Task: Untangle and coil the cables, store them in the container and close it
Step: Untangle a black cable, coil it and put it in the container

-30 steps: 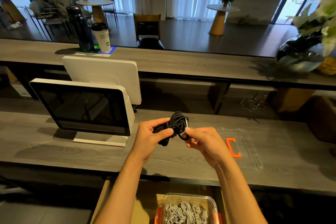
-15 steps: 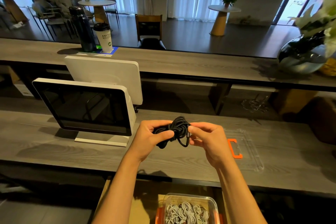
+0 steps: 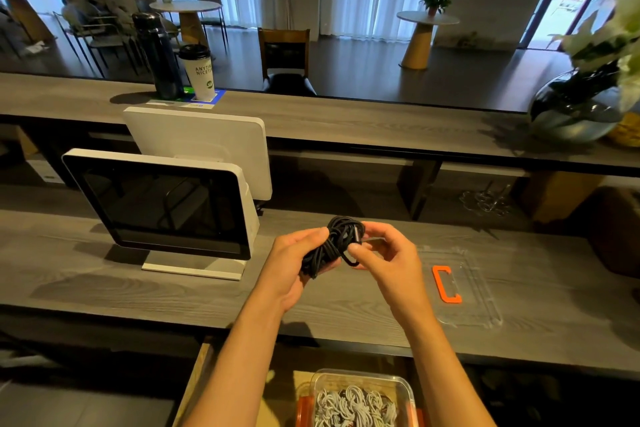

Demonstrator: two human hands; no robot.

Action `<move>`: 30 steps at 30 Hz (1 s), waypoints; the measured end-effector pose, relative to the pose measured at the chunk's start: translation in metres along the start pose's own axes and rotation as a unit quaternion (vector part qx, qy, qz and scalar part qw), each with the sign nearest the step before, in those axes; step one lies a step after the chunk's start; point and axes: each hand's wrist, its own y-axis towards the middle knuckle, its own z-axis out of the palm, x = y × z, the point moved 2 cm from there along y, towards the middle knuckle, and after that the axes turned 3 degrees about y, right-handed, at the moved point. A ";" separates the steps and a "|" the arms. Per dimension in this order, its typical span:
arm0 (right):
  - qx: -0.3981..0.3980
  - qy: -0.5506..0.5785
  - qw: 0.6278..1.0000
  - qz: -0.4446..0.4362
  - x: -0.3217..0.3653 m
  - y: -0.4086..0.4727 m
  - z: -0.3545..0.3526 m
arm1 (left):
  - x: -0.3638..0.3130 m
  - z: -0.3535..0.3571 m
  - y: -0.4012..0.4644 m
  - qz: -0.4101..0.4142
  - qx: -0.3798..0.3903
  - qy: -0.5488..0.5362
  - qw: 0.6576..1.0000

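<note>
Container (image 3: 360,399) w/ grey cables (image 3: 353,407) was cut off by bottom edge; its near side out of view. Left hand (image 3: 294,267) palm & right hand (image 3: 384,253) fingers hid part of black cable bundle (image 3: 334,243). Cup (image 3: 200,74) print partly unreadable. Vase (image 3: 576,111) & flowers cropped at right edge.

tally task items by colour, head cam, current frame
Black: 1, the black cable bundle, gripped by the left hand and pinched by the right hand.
White: 1, the white cable coils.
Clear: 2, the container holding the white coils, and the lid on the counter.
Total: 4
</note>
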 end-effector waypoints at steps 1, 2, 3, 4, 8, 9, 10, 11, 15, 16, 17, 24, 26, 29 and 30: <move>0.008 0.005 1.000 0.006 -0.001 0.000 0.000 | 0.000 0.001 0.001 0.002 -0.006 -0.003 1.000; 0.004 0.014 1.000 0.011 -0.001 0.000 -0.001 | 0.001 0.001 0.002 0.008 -0.009 -0.003 1.000; -0.008 0.021 1.000 0.017 -0.001 0.000 -0.002 | 0.002 0.002 0.002 0.017 -0.008 0.000 1.000; -0.020 0.031 0.999 0.024 -0.001 0.001 -0.003 | 0.003 0.003 0.002 0.028 -0.007 0.003 1.000; -0.015 0.102 0.993 0.065 0.000 0.001 -0.005 | 0.006 0.006 0.001 0.066 0.005 0.024 0.998; -0.014 0.113 0.991 0.073 0.000 0.001 -0.005 | 0.005 0.007 0.001 0.075 0.008 0.036 0.997; -0.014 0.116 0.990 0.076 0.000 0.001 -0.005 | 0.005 0.007 0.001 0.083 0.010 0.043 0.996; -0.014 0.119 0.990 0.076 0.001 0.001 -0.006 | 0.005 0.007 0.001 0.090 0.012 0.043 0.995; -0.046 0.065 0.996 0.030 0.002 0.001 -0.007 | 0.008 0.007 -0.001 0.115 0.019 0.022 0.993; -0.054 0.009 0.999 0.004 0.003 0.002 -0.008 | 0.009 0.006 -0.001 0.123 0.018 0.028 0.992; -0.052 -0.041 0.998 -0.016 0.004 0.003 -0.009 | 0.009 0.005 -0.001 0.133 0.018 0.041 0.990; 0.041 -0.023 0.999 0.018 0.011 0.002 -0.012 | 0.001 -0.009 -0.001 0.184 0.026 0.165 0.969; 0.071 -0.003 0.996 0.049 0.011 0.002 -0.012 | -0.004 -0.009 -0.003 0.188 0.060 0.187 0.962; 0.084 0.007 0.993 0.079 0.012 0.002 -0.013 | -0.007 -0.012 -0.002 0.184 0.073 0.204 0.959; 0.088 0.015 0.992 0.084 0.012 0.001 -0.013 | -0.007 -0.013 -0.002 0.182 0.074 0.205 0.959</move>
